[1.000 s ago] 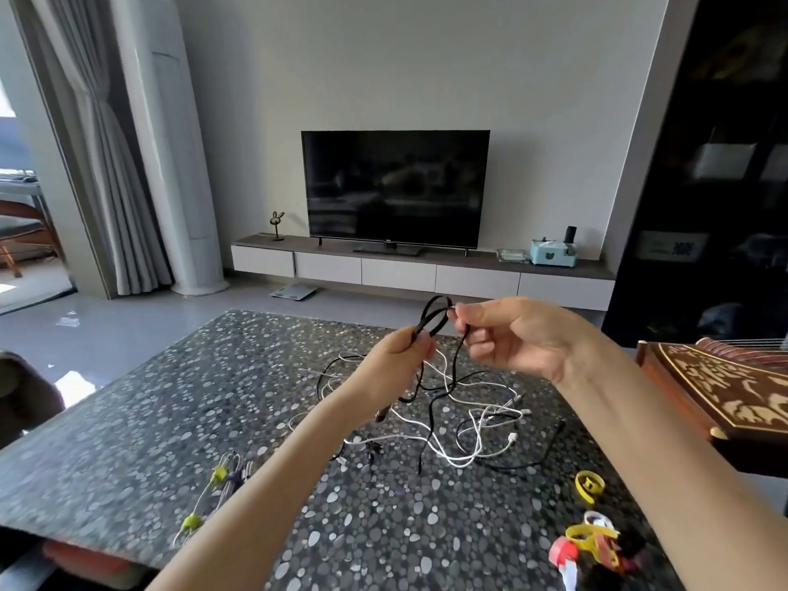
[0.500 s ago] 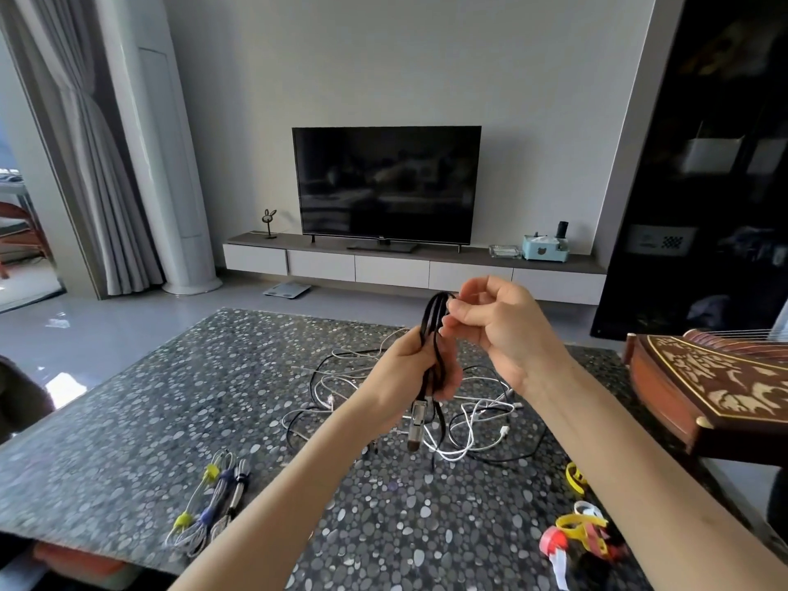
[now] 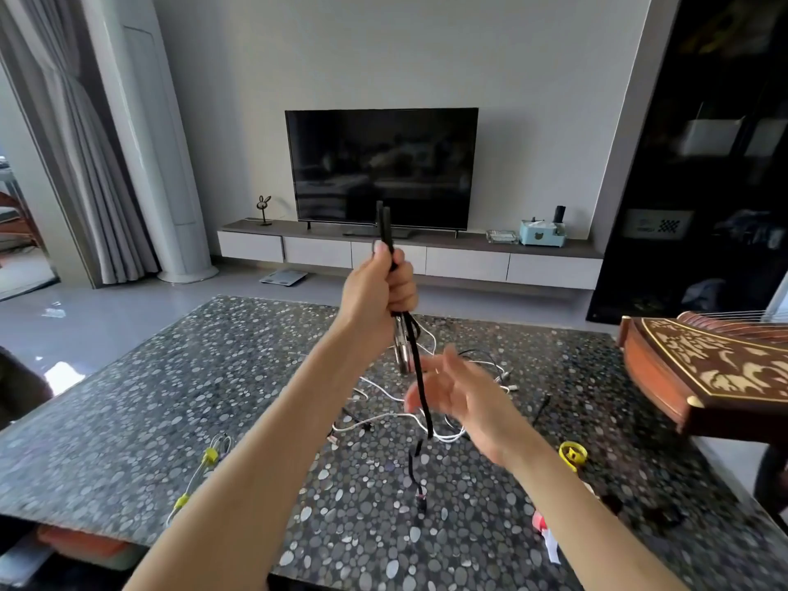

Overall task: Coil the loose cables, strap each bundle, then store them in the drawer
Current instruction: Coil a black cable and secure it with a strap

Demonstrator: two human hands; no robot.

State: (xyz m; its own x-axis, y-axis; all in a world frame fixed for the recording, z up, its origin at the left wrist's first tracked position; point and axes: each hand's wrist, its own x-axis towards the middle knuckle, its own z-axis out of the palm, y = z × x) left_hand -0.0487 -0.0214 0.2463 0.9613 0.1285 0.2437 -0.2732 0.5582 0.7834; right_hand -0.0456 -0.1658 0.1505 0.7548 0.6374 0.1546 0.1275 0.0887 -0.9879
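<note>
My left hand is raised above the table and grips a folded black cable. Its loop sticks up past my fist, and its silver plug and loose tail hang down below. My right hand hovers lower, blurred, with fingers spread beside the hanging tail and nothing in it. Under both hands a tangle of white and black cables lies on the pebble-patterned table.
A strapped bundle with yellow ties lies at the near left. Yellow and red-white straps sit at the near right. A carved wooden instrument overhangs the table's right side. The TV cabinet with drawers stands against the far wall.
My left hand has risen with the folded black cable. My right hand let go of the loop and dropped down toward the hanging tail.
</note>
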